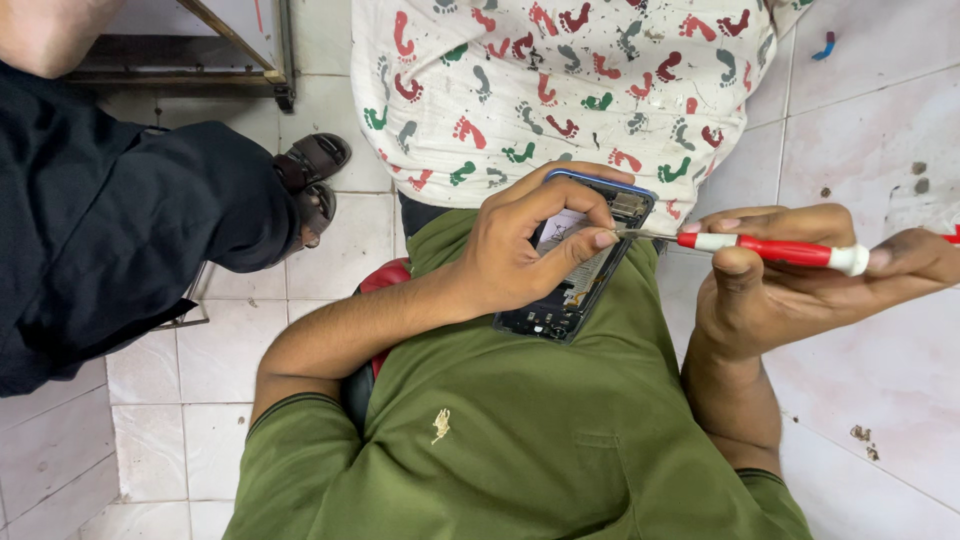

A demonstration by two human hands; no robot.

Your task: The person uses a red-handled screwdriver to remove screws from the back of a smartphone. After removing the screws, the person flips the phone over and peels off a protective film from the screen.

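Two hands work over an opened phone (578, 270) with its back off, held above the lap. The left hand (520, 250) wraps its fingers around the phone; the right hand (800, 270), at three o'clock, pinches a red-and-white screwdriver (770, 248), tip touching the upper interior. Unscrewing seems underway; the next turn needs steady alignment.

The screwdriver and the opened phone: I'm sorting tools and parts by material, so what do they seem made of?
Screwdriver: handle looks like glossy red and white plastic; thin shaft looks like bare metal. Phone: blue rim, plastic or coated metal, hard to tell; inside, dark matte parts.
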